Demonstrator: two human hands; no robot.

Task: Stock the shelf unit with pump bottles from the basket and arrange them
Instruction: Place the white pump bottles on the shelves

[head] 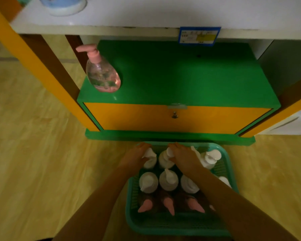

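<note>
- The left hand (pixel 137 156) curls round the back-left white pump bottle (pixel 150 160) in the basket; the right hand (pixel 182 158) grips the back-middle white pump bottle (pixel 164 161) beside it, thumb over the pump head.
- Both bottles stand in the far row of the teal basket (pixel 129 214), which sits on the wooden floor (pixel 33 153) just in front of the shelf unit.
- Behind the hands stand three more white bottles (pixel 168 180), then three pink-pump bottles (pixel 169 205) in the nearest row.
- On the green shelf (pixel 181 75) one clear pink-pump bottle (pixel 102 73) stands upright at the left edge.
- Below it is an orange front panel (pixel 137 117) with a lock (pixel 175 115); above it, a blue price label (pixel 199 35).
</note>
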